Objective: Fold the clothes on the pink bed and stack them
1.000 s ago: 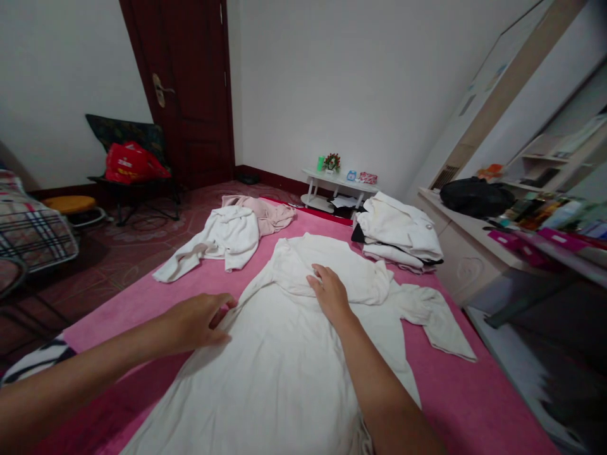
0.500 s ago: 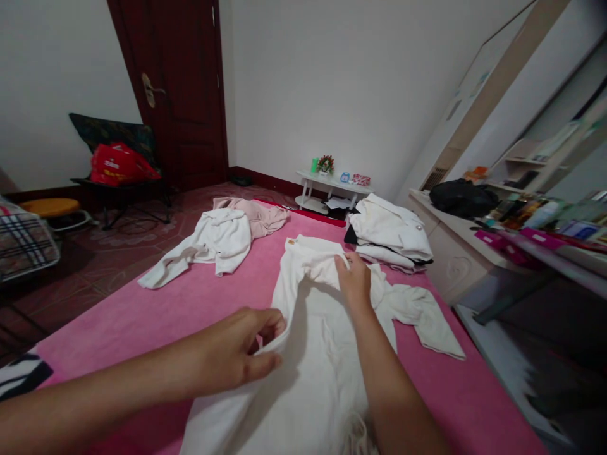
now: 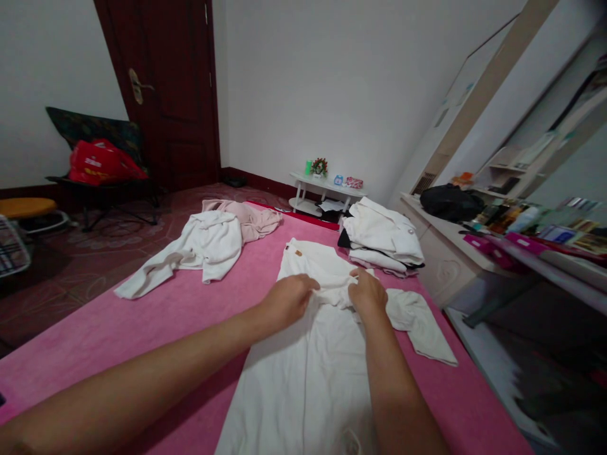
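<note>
A white long-sleeved garment (image 3: 310, 366) lies spread lengthwise on the pink bed cover (image 3: 142, 316) in front of me. Its left side is folded over onto the middle. My left hand (image 3: 286, 301) grips the folded fabric near the chest. My right hand (image 3: 367, 294) pinches the cloth just beside it, close to the collar. The garment's right sleeve (image 3: 417, 319) trails out to the right, flat on the cover.
A crumpled white top (image 3: 199, 243) and a pale pink garment (image 3: 256, 218) lie at the far left of the bed. A stack of folded white clothes (image 3: 384, 237) sits at the far right corner. A dresser (image 3: 455, 246) with clutter runs along the right side.
My left hand lifted the garment's left side and carried it over onto the middle. My right hand shifted from the chest to the collar, then back toward the left hand. The view panned right.
</note>
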Motion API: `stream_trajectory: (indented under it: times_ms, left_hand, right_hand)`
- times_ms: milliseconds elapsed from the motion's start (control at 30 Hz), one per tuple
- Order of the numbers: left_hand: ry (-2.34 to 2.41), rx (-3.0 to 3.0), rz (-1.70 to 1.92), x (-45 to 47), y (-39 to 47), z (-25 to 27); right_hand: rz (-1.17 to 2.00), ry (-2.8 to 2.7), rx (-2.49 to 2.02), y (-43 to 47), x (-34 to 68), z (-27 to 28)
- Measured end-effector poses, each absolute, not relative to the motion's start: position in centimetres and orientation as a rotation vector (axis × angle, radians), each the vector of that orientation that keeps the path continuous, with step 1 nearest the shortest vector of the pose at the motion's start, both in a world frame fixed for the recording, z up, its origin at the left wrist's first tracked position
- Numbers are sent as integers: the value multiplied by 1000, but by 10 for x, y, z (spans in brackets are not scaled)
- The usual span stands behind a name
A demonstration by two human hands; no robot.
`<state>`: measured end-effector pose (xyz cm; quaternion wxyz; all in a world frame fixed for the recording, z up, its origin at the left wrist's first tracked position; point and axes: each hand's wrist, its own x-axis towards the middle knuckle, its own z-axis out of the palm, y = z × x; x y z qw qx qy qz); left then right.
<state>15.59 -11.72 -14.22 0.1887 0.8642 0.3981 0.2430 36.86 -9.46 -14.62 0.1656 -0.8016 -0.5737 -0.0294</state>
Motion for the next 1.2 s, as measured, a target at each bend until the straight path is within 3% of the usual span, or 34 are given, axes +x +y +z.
stream_trajectory:
  times_ms: [167, 467, 833, 1033, 1200]
  left_hand:
    - [1560, 2522, 750, 161, -64, -197]
    - [1629, 2612, 635, 160, -61, -216]
    - [1727, 2515, 563, 160, -50, -224]
    - [1697, 2515, 506, 157, -51, -223]
    - [1674, 2550, 529, 156, -55, -223]
  right_hand:
    - [-234, -1768, -1776, -91, 349, -156]
    - [322, -2152, -1166, -69, 276, -174]
    - [257, -2433, -1631, 30, 295, -207]
    - [214, -2401, -1732, 7, 295, -203]
    - [227, -2368, -1777, -20, 335, -164]
